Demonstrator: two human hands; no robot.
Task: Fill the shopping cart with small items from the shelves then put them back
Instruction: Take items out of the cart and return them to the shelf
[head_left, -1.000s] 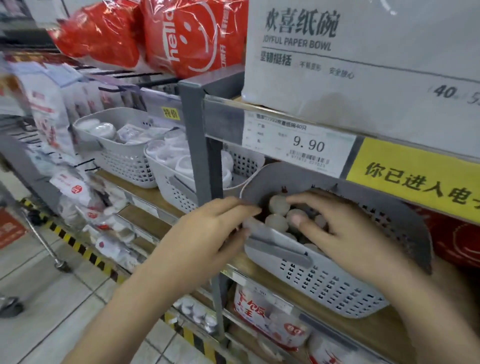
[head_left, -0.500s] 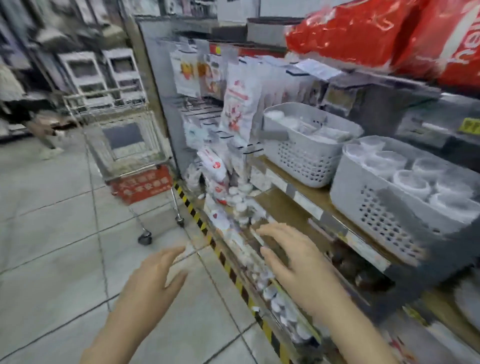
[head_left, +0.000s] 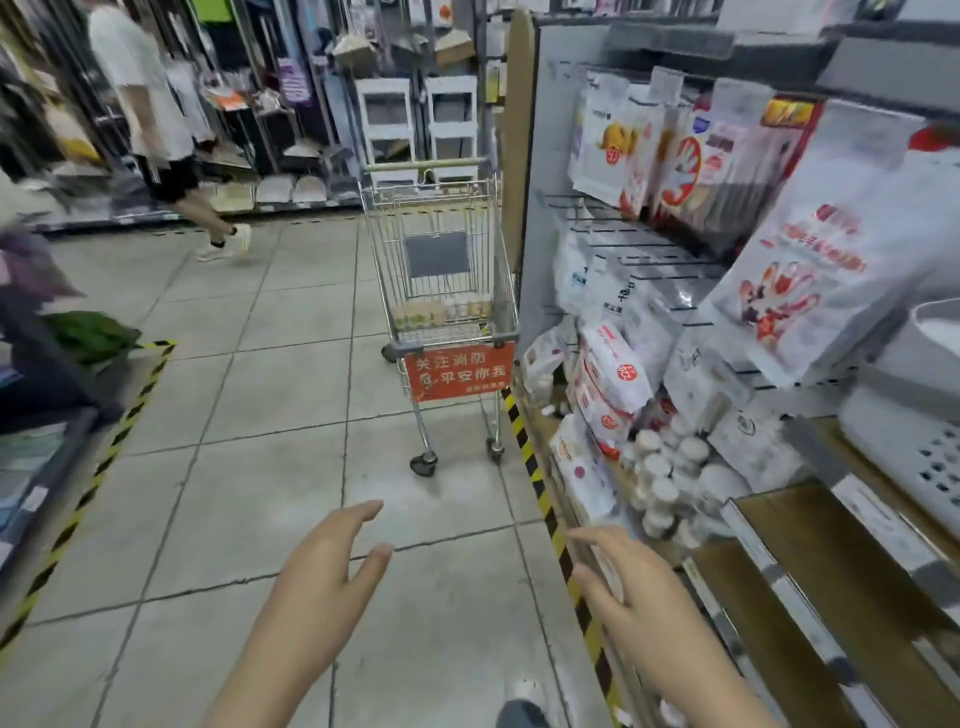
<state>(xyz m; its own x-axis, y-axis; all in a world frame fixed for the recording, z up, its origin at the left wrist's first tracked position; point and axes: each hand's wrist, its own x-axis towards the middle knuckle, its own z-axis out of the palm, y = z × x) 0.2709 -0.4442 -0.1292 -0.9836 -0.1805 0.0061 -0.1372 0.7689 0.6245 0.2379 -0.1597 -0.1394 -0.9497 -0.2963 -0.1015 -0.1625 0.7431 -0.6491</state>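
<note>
A metal shopping cart (head_left: 447, 291) with a red sign on its front stands in the aisle ahead of me, close against the shelving on the right. Several small pale items (head_left: 441, 312) lie in a row on its floor. My left hand (head_left: 322, 577) hangs over the tiled floor with straight, spread fingers and holds nothing. My right hand (head_left: 628, 587) is beside the shelf edge, fingers loosely extended, also holding nothing. Both hands are well short of the cart.
Shelves on the right carry hanging white packets (head_left: 800, 291), small white round containers (head_left: 660, 483) and a grey basket (head_left: 914, 405). Yellow-black tape (head_left: 540, 483) marks the shelf foot. A person (head_left: 156, 114) walks at the back left. A low display (head_left: 47, 395) is at left.
I have turned left, away from the grey basket of small items. Both hands have left the basket holding nothing and dropped low; the cart now stands straight ahead.
</note>
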